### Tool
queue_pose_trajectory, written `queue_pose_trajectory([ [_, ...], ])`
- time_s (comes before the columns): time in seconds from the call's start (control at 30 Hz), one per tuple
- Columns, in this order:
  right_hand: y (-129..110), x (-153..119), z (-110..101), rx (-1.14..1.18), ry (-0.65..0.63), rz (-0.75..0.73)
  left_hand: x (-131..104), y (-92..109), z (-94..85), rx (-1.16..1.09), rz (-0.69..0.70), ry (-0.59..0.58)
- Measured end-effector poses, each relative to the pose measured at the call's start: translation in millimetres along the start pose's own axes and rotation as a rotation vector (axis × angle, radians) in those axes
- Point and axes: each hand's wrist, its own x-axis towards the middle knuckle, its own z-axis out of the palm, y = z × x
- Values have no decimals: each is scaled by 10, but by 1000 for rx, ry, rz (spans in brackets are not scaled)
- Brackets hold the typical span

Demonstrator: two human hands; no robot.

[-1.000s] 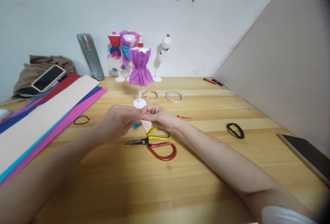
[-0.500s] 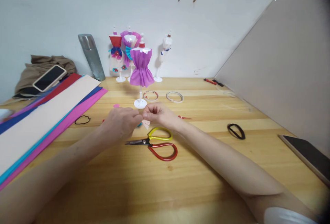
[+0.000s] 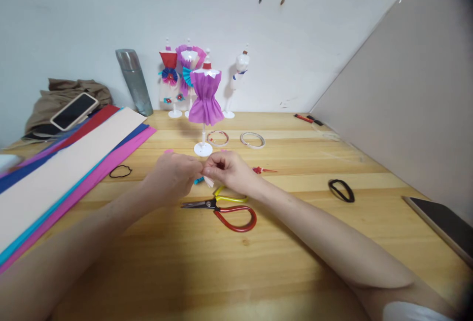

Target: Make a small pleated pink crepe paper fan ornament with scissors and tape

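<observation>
My left hand point(image 3: 173, 173) and my right hand point(image 3: 231, 171) meet fingertip to fingertip above the table, both closed in a pinch. Whatever the fingertips hold is too small or hidden to name. A pale pleated piece point(image 3: 209, 181) shows just under the right fingers, with a bit of turquoise paper point(image 3: 199, 180) beside it. Scissors point(image 3: 216, 205) with one yellow and one red handle lie just below the hands. Behind them stands a small mannequin in a purple paper dress point(image 3: 206, 97).
Three more mannequins, one in a red top point(image 3: 169, 60), stand by the wall. Two tape rolls point(image 3: 253, 140) lie behind the hands. Crepe paper strips point(image 3: 74, 168), a bottle point(image 3: 135, 82) and a phone point(image 3: 74, 111) are left; a black band point(image 3: 341, 190) and tablet point(image 3: 439, 222) are right.
The view has shifted slightly. My right hand has turned and dipped a little, covering more of the pale piece and the yellow handle. My hands remain together.
</observation>
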Motion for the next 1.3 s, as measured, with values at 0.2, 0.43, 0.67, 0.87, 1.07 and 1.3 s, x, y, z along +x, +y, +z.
queue_pose_trajectory([
  [0.2, -66, -80, 83, -614, 95, -252, 22, 70, 30, 85, -136, -98],
  [0.43, -108, -168, 210, -1239, 15, -485, 104, -22, 95, -271, -416, -38],
  [0.67, -52, -174, 236, -1220, 304, -637, 165, -15, -12, -925, -771, 117],
  [0.87, -64, -172, 111, -891, 376, -914, 127, 24, -5, -834, -597, 255],
  [1.07, -62, -64, -80, -522, 314, -611, 66, 139, -17, -588, -395, 281],
  [1.3, -88, -46, -112, -361, 285, -505, 44, 186, -15, -272, -177, 360],
])
